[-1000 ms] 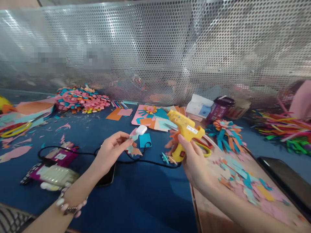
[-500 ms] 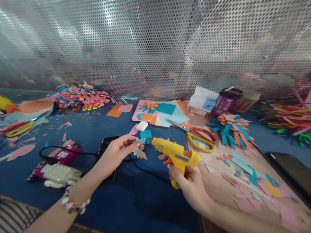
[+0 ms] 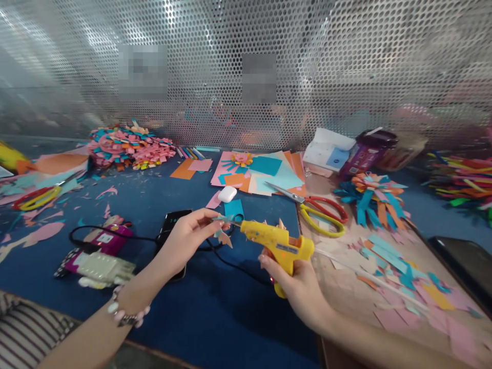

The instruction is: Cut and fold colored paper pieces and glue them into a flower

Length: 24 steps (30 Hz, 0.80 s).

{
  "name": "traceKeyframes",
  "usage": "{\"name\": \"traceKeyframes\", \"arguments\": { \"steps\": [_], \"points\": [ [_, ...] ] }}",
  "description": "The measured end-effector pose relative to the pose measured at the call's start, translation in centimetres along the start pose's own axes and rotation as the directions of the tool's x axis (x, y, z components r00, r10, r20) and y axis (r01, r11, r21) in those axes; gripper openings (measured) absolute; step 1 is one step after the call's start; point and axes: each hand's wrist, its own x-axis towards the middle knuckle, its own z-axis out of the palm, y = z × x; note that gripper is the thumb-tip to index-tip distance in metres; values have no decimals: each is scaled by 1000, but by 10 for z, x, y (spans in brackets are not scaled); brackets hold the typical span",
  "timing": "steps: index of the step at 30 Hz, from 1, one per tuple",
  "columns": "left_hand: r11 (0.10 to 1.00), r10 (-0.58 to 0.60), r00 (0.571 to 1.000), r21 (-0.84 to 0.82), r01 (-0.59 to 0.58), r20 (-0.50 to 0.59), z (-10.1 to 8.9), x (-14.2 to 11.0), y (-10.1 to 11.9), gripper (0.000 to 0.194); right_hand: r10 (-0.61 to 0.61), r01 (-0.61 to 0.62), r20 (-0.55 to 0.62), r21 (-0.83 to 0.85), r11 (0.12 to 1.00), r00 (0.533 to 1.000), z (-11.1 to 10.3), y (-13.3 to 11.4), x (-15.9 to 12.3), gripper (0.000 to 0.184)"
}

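My right hand [image 3: 298,284] is wrapped round the handle of a yellow hot glue gun [image 3: 269,240], its nozzle pointing left. A clear glue stick [image 3: 346,264] runs out of the gun's back end. My left hand [image 3: 196,228] pinches a small light-blue paper piece [image 3: 225,220] right at the nozzle tip. A peach paper piece [image 3: 225,239] hangs just under those fingertips. Whether the nozzle touches the paper, I cannot tell. Behind the fingertips lie a blue paper square [image 3: 233,208] and a white earbud case [image 3: 227,193].
Red-and-yellow scissors [image 3: 323,212] lie right of a paper stack [image 3: 265,174]. A paper flower [image 3: 372,197] and paper strips [image 3: 388,256] are further right. Left are a phone [image 3: 172,225], a purple power bank [image 3: 107,246] with a black cable [image 3: 238,267], and a heap of paper flowers [image 3: 126,148].
The nozzle and the paper in my left hand have come closer together. The blue piece has turned in my fingers. The whole view has shifted slightly.
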Motion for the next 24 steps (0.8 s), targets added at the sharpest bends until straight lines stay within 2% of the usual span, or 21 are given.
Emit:
{"name": "traceKeyframes", "arguments": {
  "steps": [4,8,13,19,24],
  "points": [
    [999,-12,999,32,14,-44,0,-1,0,24,41,-41,27,-10,999,999,-1,-1,1,46],
    [999,-26,1000,39,27,-17,0,-2,1,24,41,-41,36,-13,999,999,-2,4,2,45],
    [997,24,998,75,-20,-59,-1,-1,-1,19,19,-19,20,-3,1000,1000,-2,12,3,45],
    [976,109,994,189,-104,-20,-3,-3,2,14,37,-37,37,-14,999,999,-2,11,2,46],
    [984,97,995,145,-100,25,0,-7,8,15,42,-40,43,-44,998,998,-2,6,-2,52]
  ]
}}
